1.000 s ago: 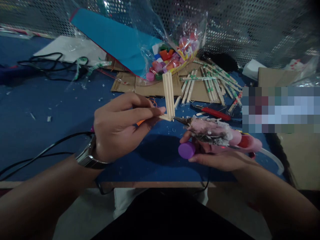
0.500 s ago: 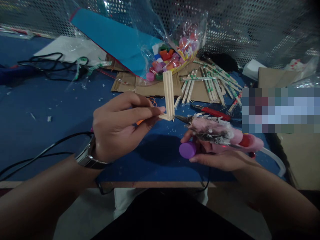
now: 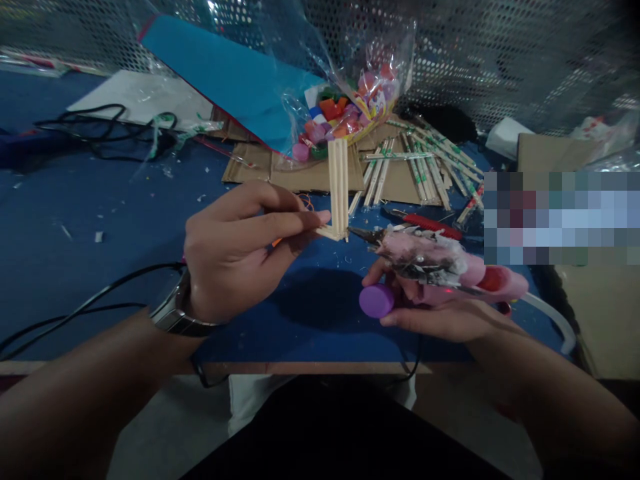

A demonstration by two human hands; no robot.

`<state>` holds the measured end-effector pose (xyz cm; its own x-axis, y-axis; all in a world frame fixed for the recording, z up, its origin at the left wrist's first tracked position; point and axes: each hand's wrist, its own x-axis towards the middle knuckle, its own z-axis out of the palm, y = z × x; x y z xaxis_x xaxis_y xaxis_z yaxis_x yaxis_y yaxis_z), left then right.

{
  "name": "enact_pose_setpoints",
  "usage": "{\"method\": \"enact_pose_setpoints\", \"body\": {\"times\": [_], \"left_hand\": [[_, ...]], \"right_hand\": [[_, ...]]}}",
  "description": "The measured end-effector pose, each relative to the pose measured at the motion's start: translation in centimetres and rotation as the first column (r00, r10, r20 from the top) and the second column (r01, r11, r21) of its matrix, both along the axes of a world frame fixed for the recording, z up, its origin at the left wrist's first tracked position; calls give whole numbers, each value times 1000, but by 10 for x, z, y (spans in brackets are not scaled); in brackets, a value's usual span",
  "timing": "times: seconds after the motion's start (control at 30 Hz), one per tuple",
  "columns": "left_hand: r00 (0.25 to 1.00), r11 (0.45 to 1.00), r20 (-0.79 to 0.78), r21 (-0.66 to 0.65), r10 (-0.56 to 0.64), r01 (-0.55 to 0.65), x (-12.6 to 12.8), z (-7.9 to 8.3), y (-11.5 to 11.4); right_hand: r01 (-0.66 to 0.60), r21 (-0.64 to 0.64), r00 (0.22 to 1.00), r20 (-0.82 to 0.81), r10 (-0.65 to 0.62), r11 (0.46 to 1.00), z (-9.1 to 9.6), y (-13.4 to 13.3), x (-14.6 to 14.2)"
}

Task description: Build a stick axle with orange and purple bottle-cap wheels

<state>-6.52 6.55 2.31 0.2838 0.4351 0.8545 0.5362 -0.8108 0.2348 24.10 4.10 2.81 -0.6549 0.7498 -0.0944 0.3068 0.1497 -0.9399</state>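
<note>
My left hand (image 3: 245,250) pinches the lower part of an L-shaped piece made of wooden sticks (image 3: 339,183); several sticks stand upright side by side from its corner. In my right hand (image 3: 440,320) is a pink hot glue gun (image 3: 425,257), its body smeared with dried glue and dark stains. The gun's dark nozzle (image 3: 363,234) points left, at or very close to the corner of the sticks. A purple round cap (image 3: 377,301) is also held in the fingers of my right hand, below the gun. A white glue stick (image 3: 553,320) sticks out of the gun's back.
Behind my hands lie wrapped chopsticks (image 3: 425,167) on flattened cardboard (image 3: 300,173). A plastic bag of colourful caps (image 3: 340,117) and a blue sheet (image 3: 225,73) are further back. Red-handled pliers (image 3: 433,227) lie beyond the gun. Black cables (image 3: 100,290) run at the left, and a cardboard box (image 3: 600,320) stands right.
Almost nothing differs. The glue gun and the stick piece stay in nearly the same place, with only a tiny shift.
</note>
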Motion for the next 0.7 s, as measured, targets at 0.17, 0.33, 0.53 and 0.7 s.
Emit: {"method": "enact_pose_setpoints", "body": {"times": [0.17, 0.33, 0.53, 0.7], "left_hand": [[1000, 1000, 12, -7, -10, 10, 0, 2, 1], [1000, 1000, 7, -9, -2, 2, 0, 3, 3], [1000, 1000, 14, 13, -6, 6, 1, 1, 2], [999, 1000, 39, 3, 14, -14, 2, -1, 1]], "right_hand": [[-15, -80, 999, 30, 17, 997, -2, 1, 2], [-24, -100, 999, 34, 28, 995, -2, 1, 4], [-58, -84, 998, 2, 59, 995, -1, 4, 5], [-58, -130, 994, -102, 45, 990, 1, 3, 0]]}}
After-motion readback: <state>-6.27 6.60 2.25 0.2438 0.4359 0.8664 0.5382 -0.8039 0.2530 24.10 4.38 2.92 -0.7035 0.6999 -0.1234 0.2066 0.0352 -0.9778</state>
